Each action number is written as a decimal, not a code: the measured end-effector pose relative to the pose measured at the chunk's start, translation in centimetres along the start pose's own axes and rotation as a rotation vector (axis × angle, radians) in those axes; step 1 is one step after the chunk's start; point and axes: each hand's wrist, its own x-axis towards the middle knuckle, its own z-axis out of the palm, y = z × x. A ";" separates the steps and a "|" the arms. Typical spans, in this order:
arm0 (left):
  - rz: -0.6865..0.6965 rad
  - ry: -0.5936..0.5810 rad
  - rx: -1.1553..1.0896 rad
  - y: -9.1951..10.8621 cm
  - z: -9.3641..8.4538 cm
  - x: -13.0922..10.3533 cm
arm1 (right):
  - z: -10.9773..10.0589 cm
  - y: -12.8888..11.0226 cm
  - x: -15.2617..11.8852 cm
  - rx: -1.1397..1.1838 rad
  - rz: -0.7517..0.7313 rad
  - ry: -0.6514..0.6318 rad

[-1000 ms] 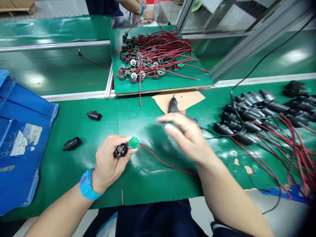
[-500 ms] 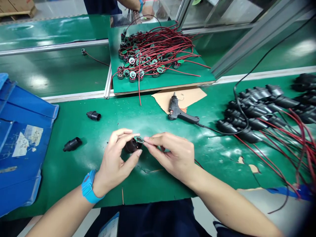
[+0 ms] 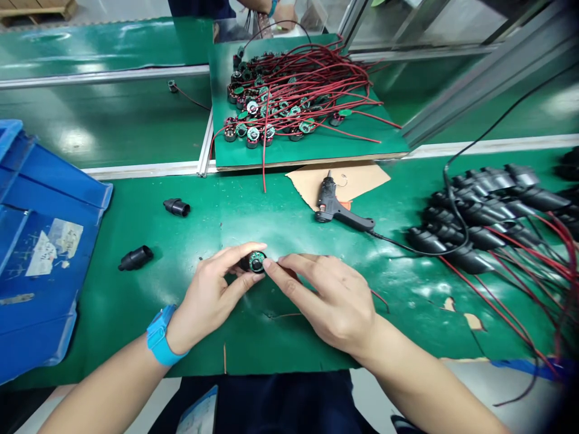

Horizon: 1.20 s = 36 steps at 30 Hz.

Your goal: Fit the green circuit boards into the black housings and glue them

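Observation:
My left hand (image 3: 221,280) grips a short black cylindrical housing (image 3: 245,263) between thumb and fingers, its end tilted up toward me. A round green circuit board (image 3: 257,260) with a dark centre sits in that end. My right hand (image 3: 325,289) is beside it, index fingertip against the board's right edge, the other fingers curled. Whatever those curled fingers hold, if anything, is hidden. From behind the right hand a red wire (image 3: 380,298) comes out over the green mat. Two loose black housings (image 3: 136,258) lie to the left, apart from my hands.
A black glue gun (image 3: 339,208) rests partly on cardboard (image 3: 362,181). Behind it, a raised green board (image 3: 325,152) carries several circuit parts with red wires (image 3: 316,78). Blue bins (image 3: 54,289) stand left; several black housings with wires (image 3: 474,232) lie right. A co-worker's hand (image 3: 284,15) shows at the back.
The board, earlier pinched in my right fingers above the housing, now sits in the housing's end. The housing has tilted toward me, and my right index finger has shifted to the board's edge.

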 end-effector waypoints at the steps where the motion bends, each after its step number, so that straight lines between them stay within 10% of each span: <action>1: 0.008 0.005 0.002 0.0 0.0 0.0 | -0.1 -0.1 0.0 0.009 0.009 0.000; 6: 0.061 -0.062 -0.086 0.1 -0.3 0.2 | -0.7 -0.4 0.1 0.280 0.250 0.050; 16: 0.124 -0.245 -0.078 0.0 -0.7 0.1 | 0.2 0.1 0.3 1.565 0.803 -0.199; 36: 0.054 -0.328 0.006 0.3 -1.7 0.3 | 1.0 -0.4 0.0 1.487 0.842 -0.216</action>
